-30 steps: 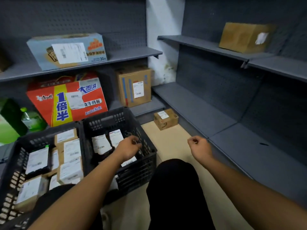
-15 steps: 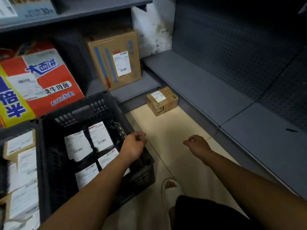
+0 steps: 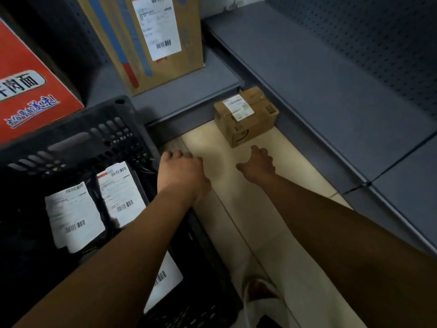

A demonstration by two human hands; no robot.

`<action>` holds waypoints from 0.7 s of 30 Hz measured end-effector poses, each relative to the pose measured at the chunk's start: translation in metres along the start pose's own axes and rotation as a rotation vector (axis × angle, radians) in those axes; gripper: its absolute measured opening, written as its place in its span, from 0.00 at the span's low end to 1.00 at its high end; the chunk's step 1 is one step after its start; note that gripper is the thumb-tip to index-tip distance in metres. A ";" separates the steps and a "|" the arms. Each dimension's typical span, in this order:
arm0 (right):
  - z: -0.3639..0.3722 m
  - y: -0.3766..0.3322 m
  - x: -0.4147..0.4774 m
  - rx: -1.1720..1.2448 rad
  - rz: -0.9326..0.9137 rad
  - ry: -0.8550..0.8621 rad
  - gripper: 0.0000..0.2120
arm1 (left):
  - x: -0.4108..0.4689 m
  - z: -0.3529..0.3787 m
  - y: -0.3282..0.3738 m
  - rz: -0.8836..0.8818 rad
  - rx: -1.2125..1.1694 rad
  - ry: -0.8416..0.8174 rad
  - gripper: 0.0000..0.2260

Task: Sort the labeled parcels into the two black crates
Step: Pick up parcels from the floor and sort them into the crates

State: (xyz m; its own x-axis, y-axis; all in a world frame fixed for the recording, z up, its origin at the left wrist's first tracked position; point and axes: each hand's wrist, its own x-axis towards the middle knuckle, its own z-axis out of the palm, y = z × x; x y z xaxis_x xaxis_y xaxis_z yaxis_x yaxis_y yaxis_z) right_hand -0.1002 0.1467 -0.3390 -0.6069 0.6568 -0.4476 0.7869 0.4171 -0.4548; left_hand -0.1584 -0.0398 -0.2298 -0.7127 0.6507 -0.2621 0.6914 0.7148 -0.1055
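Both hands reach out empty, the left hand (image 3: 181,171) curled beside the black crate (image 3: 71,143), the right hand (image 3: 257,164) looser, toward the small labeled box (image 3: 246,117) on the floor (image 3: 295,162) against the shelf (image 3: 319,91); best spread both and take its sides squarely.

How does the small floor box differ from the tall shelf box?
The small box sits low on the floor; the tall box stands upright on the grey shelf. The small box shows no stripes; the tall box carries blue stripes. Both are brown cardboard with a white label.
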 end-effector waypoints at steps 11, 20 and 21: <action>0.009 -0.060 0.101 -0.380 -0.248 -0.062 0.43 | 0.002 0.013 -0.007 -0.007 -0.141 0.154 0.17; 0.000 0.014 0.074 -0.495 -0.320 0.134 0.26 | 0.003 0.015 -0.007 -0.030 -0.189 0.195 0.17; -0.006 0.032 0.064 -0.505 -0.310 0.206 0.20 | 0.003 0.015 -0.007 -0.033 -0.193 0.198 0.16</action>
State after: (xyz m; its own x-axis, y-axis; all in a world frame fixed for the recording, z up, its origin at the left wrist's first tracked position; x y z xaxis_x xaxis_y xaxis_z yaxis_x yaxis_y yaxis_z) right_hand -0.1128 0.2062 -0.3774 -0.8208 0.5444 -0.1728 0.5643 0.8198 -0.0975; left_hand -0.1638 -0.0461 -0.2440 -0.7567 0.6503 -0.0669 0.6457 0.7595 0.0792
